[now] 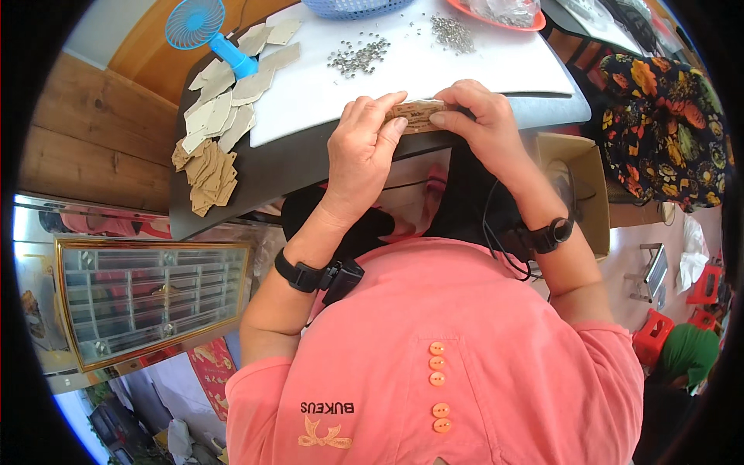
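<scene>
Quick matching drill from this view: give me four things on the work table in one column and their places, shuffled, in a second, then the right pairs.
Things:
1. small blue plastic handheld fan
2. brown cardboard tag
3. loose pile of small silver metal eyelets
4. stack of tan cardboard tags

Places:
A. on the white board, above the hands
B. left edge of the dark table
C. far left corner, above the pale tags
D. pinched between left hand and right hand

Pairs: 1-C, 2-D, 3-A, 4-B
</scene>
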